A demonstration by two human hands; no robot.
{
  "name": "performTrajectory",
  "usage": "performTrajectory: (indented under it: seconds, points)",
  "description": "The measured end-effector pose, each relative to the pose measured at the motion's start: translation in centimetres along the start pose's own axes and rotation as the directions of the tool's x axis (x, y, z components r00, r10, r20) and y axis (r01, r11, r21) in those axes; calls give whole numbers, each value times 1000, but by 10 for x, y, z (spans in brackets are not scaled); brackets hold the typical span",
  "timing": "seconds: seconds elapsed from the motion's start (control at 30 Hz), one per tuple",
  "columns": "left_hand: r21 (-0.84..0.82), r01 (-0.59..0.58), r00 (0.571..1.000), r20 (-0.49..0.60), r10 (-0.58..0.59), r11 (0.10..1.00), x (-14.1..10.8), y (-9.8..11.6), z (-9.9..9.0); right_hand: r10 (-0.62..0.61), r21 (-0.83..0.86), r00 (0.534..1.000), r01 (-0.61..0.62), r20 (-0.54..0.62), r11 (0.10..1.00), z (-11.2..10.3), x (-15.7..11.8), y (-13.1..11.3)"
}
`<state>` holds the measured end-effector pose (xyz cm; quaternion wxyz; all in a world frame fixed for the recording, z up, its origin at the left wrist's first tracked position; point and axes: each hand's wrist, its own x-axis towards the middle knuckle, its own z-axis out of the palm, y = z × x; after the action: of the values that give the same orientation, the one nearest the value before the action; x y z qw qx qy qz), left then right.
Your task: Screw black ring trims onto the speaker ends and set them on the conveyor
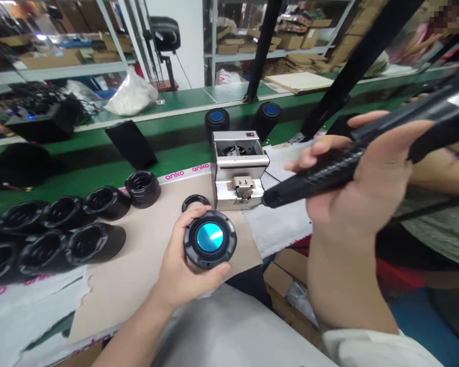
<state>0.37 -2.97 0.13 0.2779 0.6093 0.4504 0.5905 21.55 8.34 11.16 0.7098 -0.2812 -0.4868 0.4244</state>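
Over the tan cardboard sheet (pixel 137 255) on the bench (pixel 80 165), your left grip (pixel 183 260) is closed around a round black speaker (pixel 210 239), and its blue metallic cone is facing up to you. Your fingers hold the side of the speaker, so the face and the ribbed rim stay mostly uncovered, and this is a steady way to hold it. Your right grip (pixel 363 188) is clenched around a black electric screwdriver (pixel 321 176), which lies across the view. Its tip is at the front of a silver screw feeder (pixel 239 171), but from this view you cannot tell if they touch.

Room is small around the speaker: a black rubber ring (pixel 196 198) lies just behind it, and the feeder is near on its right. On the left, black speaker housings (pixel 65 229) stand close together in rows, so take care with your left wrist there. A white foam sheet (pixel 279 219) lies right of the feeder. Past the near edge of the cardboard, the bench ends above cardboard boxes (pixel 286 275), so keep things back from this edge. Two blue-topped speakers (pixel 217 122) stand behind the feeder.
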Motion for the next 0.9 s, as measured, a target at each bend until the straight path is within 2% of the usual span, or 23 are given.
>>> performTrajectory:
  seconds: [0.17,0.37,0.47,0.63,0.73,0.83,0.9]
  points:
    - [42,49,999,-20,-48,998,-4,0,-1,66,-116,993,-54,101,992,17,18,22]
    - [-1,75,996,-40,-75,997,-9,-1,-1,60,-67,961,-43,271,997,27,24,52]
    - [-4,70,997,-33,-71,998,-8,-1,-1,66,-97,966,-43,250,994,34,24,56]
    - [-17,49,998,-30,-49,999,-6,-2,0,93,-137,964,-60,248,989,37,20,56]
    - [-7,58,998,-20,-58,998,-4,-2,0,164,-127,945,-133,284,983,34,16,54]
    - [6,73,997,-12,-73,997,-2,-2,-1,175,-45,936,-169,305,985,36,13,34]
    - [8,84,996,-8,-84,996,0,-1,-1,106,22,944,-118,311,993,44,14,10]
